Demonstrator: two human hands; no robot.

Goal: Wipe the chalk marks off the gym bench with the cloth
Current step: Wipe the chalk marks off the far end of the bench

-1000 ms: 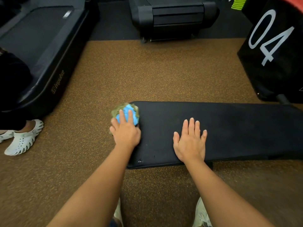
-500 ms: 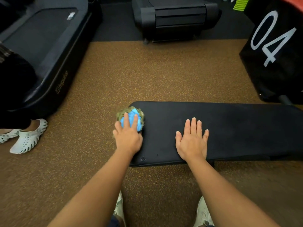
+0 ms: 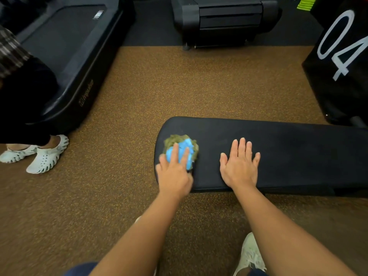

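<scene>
The black padded gym bench (image 3: pixel 288 148) lies low across the right half of the view. A crumpled blue and olive cloth (image 3: pixel 182 147) sits on its rounded left end. My left hand (image 3: pixel 174 173) presses down on the cloth with fingers spread over it. Flat on the pad to the right of the cloth rests my right hand (image 3: pixel 240 166), fingers apart and holding nothing. I cannot make out any chalk marks on the dark pad.
Another person's feet in white clogs (image 3: pixel 46 154) stand at the left. Behind them is a black treadmill (image 3: pixel 65 56), with a second machine (image 3: pixel 225 18) at the back. A black box marked 04 (image 3: pixel 342 56) stands at the right. My shoes (image 3: pixel 250 255) are on the brown floor.
My left hand has slid the cloth to the right, from the bench's left edge onto the pad. My right hand has stayed flat in place.
</scene>
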